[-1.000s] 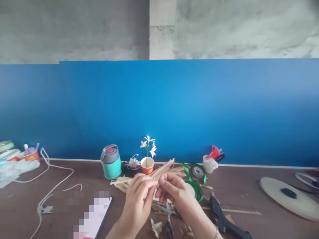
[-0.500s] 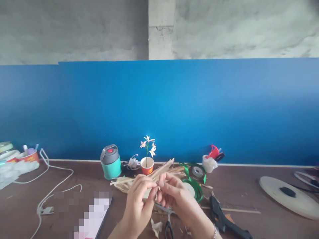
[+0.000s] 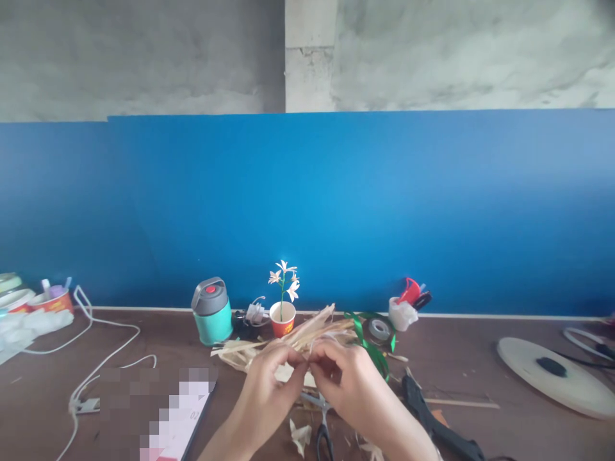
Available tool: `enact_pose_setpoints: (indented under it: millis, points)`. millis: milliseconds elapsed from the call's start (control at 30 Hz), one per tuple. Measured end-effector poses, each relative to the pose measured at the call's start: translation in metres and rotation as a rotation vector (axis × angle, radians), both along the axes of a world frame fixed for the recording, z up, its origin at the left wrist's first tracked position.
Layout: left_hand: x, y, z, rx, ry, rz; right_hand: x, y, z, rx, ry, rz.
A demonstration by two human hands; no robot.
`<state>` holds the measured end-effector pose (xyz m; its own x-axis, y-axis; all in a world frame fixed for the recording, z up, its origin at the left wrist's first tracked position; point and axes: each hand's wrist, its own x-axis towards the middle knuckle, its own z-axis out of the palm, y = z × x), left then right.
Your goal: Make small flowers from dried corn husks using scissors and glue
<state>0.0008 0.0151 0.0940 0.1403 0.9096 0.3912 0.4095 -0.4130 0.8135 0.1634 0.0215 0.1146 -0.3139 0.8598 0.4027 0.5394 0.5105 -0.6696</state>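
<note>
A bundle of pale dried husk strips (image 3: 288,339) fans out behind my hands, above the table. My left hand (image 3: 269,390) and my right hand (image 3: 341,384) meet at the fingertips over it, pinching the bundle, and a thin pale strand (image 3: 314,344) arcs near my right fingers. Just below my hands lie steel scissors with black handles (image 3: 323,430). Green ribbon (image 3: 369,351) runs close to my right hand. The fingers hide the exact grip.
A flower stem stands in a red paper cup (image 3: 282,319) behind the husks. Around it are a teal flask (image 3: 211,314), a black glue gun (image 3: 432,426), a pixelated tablet (image 3: 177,416), white cable (image 3: 110,339), a tape roll (image 3: 379,330) and a round pale board (image 3: 542,370).
My hands have drawn closer, and their fingertips now meet over the husk bundle. The fingers have curled inward around it. The view has shifted slightly.
</note>
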Motion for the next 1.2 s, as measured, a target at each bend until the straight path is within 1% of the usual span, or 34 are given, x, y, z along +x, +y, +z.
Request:
enact_pose_setpoints:
  millis: [67, 100, 167, 233, 267, 333, 433, 500, 633, 733, 867, 1033, 1200]
  points:
    - [0.0, -0.002, 0.004, -0.098, -0.046, -0.044, 0.0, 0.002, -0.002, -0.094, 0.066, -0.004]
    - [0.0, -0.002, 0.006, -0.142, -0.062, -0.069, 0.0, 0.003, -0.003, -0.186, 0.126, 0.01]
    - [-0.001, -0.003, 0.008, -0.189, -0.074, -0.1, -0.001, 0.006, -0.005, -0.422, 0.273, 0.053]
    - [-0.001, -0.002, 0.006, -0.165, -0.064, -0.084, -0.001, 0.009, -0.006, -0.624, 0.414, 0.105]
    - [-0.002, -0.002, 0.005, -0.126, -0.054, -0.062, -0.002, 0.011, -0.006, -0.686, 0.477, 0.126]
    - [-0.002, -0.001, 0.001, -0.01, -0.03, -0.018, -0.002, 0.012, -0.004, -0.741, 0.569, 0.148]
    - [-0.003, 0.0, -0.002, 0.142, 0.013, -0.022, -0.004, 0.011, -0.002, -0.76, 0.626, 0.148]
    - [-0.003, -0.001, -0.002, 0.167, 0.025, -0.047, -0.005, 0.01, -0.002, -0.752, 0.625, 0.146]
    - [-0.003, -0.002, 0.002, 0.129, -0.001, -0.067, -0.006, 0.01, -0.004, -0.725, 0.607, 0.16]
    - [-0.003, -0.002, 0.005, 0.088, -0.016, -0.058, -0.004, 0.011, -0.005, -0.702, 0.623, 0.192]
    - [-0.005, -0.003, 0.009, 0.022, -0.063, -0.042, 0.001, 0.011, -0.003, -0.663, 0.636, 0.178]
    - [-0.006, -0.002, 0.008, -0.067, -0.094, -0.045, 0.005, 0.012, -0.003, -0.586, 0.572, 0.161]
    - [-0.006, -0.002, 0.008, -0.066, -0.12, -0.069, 0.006, 0.008, -0.005, -0.496, 0.493, 0.213]
